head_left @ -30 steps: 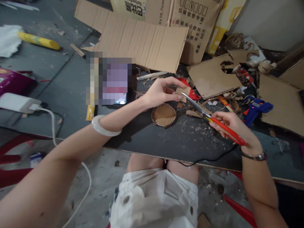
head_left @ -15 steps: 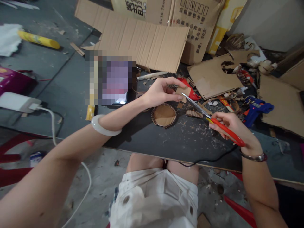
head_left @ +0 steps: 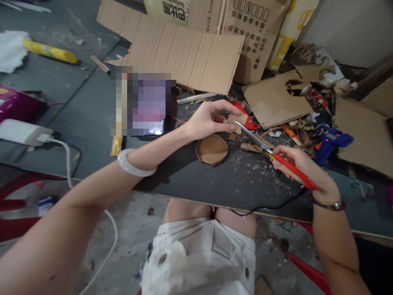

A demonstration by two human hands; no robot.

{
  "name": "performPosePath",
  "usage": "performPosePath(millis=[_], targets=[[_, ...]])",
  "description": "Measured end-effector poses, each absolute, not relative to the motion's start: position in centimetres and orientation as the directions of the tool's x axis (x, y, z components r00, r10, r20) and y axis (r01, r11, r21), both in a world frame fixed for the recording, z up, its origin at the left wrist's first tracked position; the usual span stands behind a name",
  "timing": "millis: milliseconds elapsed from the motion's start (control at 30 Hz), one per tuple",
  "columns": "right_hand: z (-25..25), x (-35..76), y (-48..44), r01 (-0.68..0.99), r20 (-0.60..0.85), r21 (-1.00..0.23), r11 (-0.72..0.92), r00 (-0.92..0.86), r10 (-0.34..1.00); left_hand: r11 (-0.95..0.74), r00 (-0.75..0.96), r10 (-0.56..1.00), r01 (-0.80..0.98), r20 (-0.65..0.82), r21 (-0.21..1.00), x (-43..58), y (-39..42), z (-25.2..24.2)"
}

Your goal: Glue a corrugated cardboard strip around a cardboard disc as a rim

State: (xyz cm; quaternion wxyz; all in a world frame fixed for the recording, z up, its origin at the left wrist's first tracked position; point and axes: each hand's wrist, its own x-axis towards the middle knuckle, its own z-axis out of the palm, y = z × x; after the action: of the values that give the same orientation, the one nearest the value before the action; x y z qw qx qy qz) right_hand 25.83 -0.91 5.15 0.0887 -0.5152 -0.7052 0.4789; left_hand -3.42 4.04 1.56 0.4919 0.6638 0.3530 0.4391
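Note:
My left hand [head_left: 208,119] pinches a small piece of brown cardboard [head_left: 236,119] between thumb and fingers. In my right hand [head_left: 291,162] are red-handled scissors [head_left: 296,172], their metal blades pointing up and left with the tips at the edge of that piece. Just below my left hand, a round cardboard disc [head_left: 212,150] with a corrugated rim lies on the dark table [head_left: 184,180]. A short corrugated strip [head_left: 251,147] rests beneath the blades. Something red [head_left: 251,123] is partly visible behind the cardboard piece.
Behind my hands lie a large corrugated sheet [head_left: 187,53] and a cut cardboard sheet [head_left: 276,98]. A blue glue gun [head_left: 333,143] is at the right among scraps. Left of my left hand is a blurred phone [head_left: 150,106]; farther left are a yellow tube [head_left: 50,51] and a white charger [head_left: 24,132].

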Motion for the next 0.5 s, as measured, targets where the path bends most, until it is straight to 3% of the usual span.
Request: performPosePath(millis=[500], targets=[[5.26, 25.19, -1.03, 0.66, -0.365, -0.75, 0.034, -0.457, 0.811, -0.299, 0.353, 0.898, 0.056, 0.262, 0.952, -3.1, 3.75, 2.04]])
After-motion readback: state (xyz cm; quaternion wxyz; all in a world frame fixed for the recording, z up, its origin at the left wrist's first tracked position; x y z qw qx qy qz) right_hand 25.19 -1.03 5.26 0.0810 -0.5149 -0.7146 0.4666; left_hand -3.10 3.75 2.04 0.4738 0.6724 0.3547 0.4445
